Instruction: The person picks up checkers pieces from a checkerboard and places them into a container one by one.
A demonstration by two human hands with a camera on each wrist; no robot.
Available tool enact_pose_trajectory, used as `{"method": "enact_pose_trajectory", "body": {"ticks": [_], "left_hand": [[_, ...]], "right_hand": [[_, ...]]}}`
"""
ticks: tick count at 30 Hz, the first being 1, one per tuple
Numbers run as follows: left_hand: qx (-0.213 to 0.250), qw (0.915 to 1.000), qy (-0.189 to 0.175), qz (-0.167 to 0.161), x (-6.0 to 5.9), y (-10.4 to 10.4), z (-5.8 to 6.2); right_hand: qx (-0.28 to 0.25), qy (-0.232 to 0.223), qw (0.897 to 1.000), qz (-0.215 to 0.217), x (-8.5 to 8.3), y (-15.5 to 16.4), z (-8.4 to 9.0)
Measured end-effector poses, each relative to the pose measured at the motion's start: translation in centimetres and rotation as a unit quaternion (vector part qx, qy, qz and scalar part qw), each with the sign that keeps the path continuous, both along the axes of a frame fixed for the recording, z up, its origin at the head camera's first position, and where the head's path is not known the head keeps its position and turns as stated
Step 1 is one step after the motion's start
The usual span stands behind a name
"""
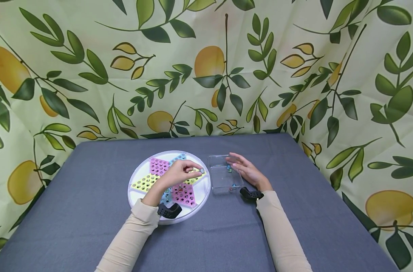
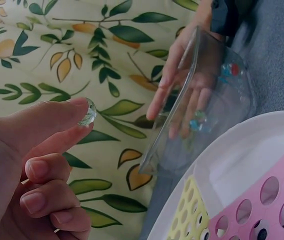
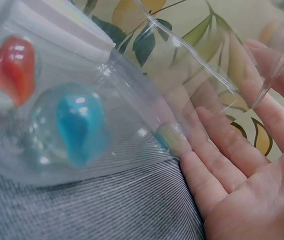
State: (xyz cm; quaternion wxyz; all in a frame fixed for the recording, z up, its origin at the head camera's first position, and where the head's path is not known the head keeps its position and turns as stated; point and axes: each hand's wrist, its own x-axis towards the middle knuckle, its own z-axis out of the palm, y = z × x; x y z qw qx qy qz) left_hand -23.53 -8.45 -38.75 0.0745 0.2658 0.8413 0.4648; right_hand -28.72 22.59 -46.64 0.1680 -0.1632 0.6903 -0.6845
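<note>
1. Where the head view shows the left hand (image 1: 179, 172) pinching a marble (image 1: 202, 171) over the right side of the board (image 1: 201, 193), a slip is judged the main hazard: round and smooth, held only at the tips, it could drop and roll across the counter (image 1: 101, 181). The right hand (image 1: 246, 170), fingers extended and grasping nothing, lies at the clear box (image 1: 220, 179); a bump could shift it.
2. Left wrist view: the pinched marble is glossy, see-through and faintly green, partly covered by the thumb.
3. Right wrist view: inside the box, a red-swirled marble (image 3: 13, 72), a blue-swirled marble (image 3: 77, 125) and a blurred greenish marble (image 3: 173, 140). Finger contact with the wall cannot be confirmed.
</note>
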Motion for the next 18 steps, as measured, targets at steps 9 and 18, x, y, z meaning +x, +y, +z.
{"method": "enact_pose_trajectory", "body": {"ticks": [9, 18], "left_hand": [[0.009, 0.9999, -0.003, -0.002, 0.10, 0.23, -0.01], [0.011, 0.9999, 0.004, -0.008, 0.26, 0.94, -0.37]], "right_hand": [[-0.012, 0.020, 1.000, 0.015, 0.04, 0.01, 0.07], [-0.014, 0.029, 0.999, 0.024, 0.04, 0.15, -0.19]]}}
